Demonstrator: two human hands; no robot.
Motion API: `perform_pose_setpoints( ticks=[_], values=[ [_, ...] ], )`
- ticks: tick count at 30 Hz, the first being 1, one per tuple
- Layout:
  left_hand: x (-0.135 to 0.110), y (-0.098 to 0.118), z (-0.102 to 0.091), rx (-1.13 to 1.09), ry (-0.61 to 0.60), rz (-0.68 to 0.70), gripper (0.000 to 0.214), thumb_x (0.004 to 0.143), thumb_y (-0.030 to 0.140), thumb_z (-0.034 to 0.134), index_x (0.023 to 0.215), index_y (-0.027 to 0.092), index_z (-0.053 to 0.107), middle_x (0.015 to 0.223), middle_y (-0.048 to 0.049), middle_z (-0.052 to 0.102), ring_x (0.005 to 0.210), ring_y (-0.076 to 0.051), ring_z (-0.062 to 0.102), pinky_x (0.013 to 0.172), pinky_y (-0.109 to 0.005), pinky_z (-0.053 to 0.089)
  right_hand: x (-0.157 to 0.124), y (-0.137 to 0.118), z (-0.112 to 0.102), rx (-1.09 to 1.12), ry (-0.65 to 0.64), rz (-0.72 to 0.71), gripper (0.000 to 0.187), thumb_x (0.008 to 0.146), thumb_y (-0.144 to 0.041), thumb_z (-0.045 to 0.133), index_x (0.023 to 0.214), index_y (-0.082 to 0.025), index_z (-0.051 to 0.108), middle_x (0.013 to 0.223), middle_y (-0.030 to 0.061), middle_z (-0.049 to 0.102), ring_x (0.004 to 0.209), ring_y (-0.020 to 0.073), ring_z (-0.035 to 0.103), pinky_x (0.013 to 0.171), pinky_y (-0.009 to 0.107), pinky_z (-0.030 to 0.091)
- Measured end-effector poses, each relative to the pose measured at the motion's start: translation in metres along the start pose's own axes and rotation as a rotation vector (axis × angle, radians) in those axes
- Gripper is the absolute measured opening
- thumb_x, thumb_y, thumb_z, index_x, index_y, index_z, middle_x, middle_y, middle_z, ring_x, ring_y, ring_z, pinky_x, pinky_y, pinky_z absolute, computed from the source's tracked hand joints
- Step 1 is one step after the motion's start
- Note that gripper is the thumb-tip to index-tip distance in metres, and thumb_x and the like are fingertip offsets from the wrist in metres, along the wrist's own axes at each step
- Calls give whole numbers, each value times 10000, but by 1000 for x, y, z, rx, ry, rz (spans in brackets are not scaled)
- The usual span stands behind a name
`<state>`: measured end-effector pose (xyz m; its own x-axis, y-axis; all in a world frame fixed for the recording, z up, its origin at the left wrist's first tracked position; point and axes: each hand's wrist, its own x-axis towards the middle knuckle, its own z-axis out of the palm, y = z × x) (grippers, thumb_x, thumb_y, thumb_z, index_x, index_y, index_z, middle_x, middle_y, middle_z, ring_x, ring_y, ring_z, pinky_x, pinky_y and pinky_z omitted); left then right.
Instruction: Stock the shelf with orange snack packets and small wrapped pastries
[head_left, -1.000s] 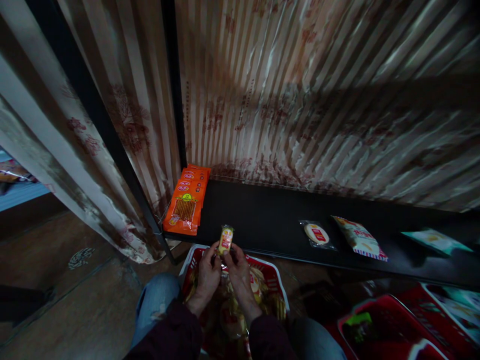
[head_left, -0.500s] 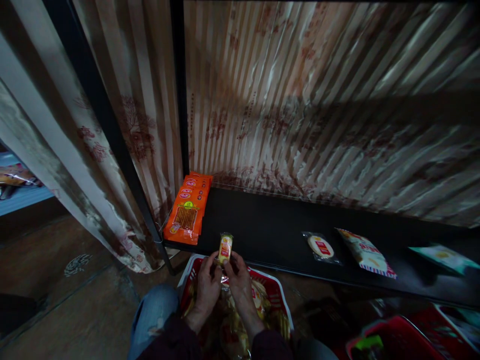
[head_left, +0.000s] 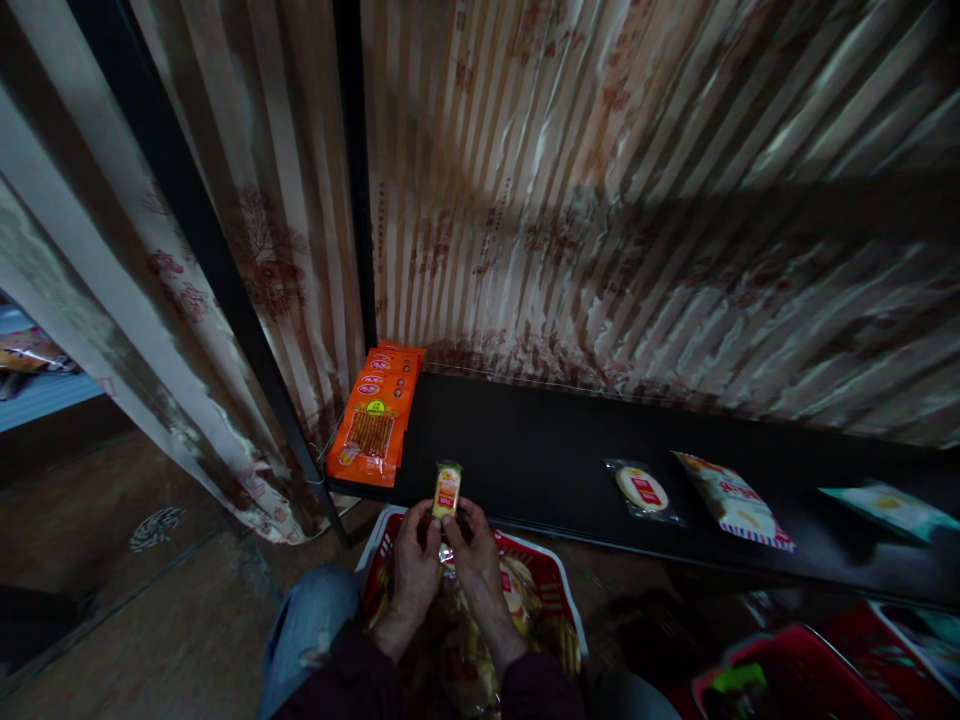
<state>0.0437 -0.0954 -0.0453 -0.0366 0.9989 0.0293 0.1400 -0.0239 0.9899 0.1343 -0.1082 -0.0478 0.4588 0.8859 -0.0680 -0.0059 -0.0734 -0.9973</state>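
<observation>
Between both hands I hold a small wrapped snack [head_left: 447,490], yellow with a red label, upright just over the shelf's front edge. My left hand [head_left: 416,560] pinches its lower left side; my right hand [head_left: 474,560] grips the lower right. Beneath my forearms stands a red basket [head_left: 551,570] with a white rim, full of clear-wrapped round snacks [head_left: 516,590]. Orange snack packets [head_left: 371,425] lie overlapping on the black shelf [head_left: 517,430], to the left beyond my hands.
Further right on the shelf lie a round wrapped snack [head_left: 642,489], a white and red bag [head_left: 735,505] and a green and white packet [head_left: 892,508]. Another red basket [head_left: 795,670] is at the lower right. Curtains [head_left: 525,200] hang behind; a dark post [head_left: 202,240] rises at the left.
The small wrapped snack is turned slightly more toward me, its label showing more fully. Both hands keep their hold, shifted only a little.
</observation>
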Motion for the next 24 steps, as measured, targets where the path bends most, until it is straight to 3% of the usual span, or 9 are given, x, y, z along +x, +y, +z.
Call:
perform_pose_setpoints(
  ticks=[10, 24],
  values=[
    [-1, -3, 2, -50, -7, -16, 212, 832, 274, 444, 981, 194, 573, 971, -71, 663, 899, -188, 621, 833, -338, 479, 1, -6, -1, -40, 5, -15, 332, 734, -404, 627, 990, -198, 585, 899, 63, 710, 829, 208, 664, 746, 320, 512],
    [11, 0, 4, 17, 89, 43, 185, 830, 238, 449, 962, 189, 568, 971, -68, 644, 912, -188, 602, 864, -342, 465, 11, -15, 10, -17, -11, -22, 291, 735, -340, 629, 986, -202, 577, 921, 57, 713, 829, 198, 673, 748, 315, 521]
  ],
)
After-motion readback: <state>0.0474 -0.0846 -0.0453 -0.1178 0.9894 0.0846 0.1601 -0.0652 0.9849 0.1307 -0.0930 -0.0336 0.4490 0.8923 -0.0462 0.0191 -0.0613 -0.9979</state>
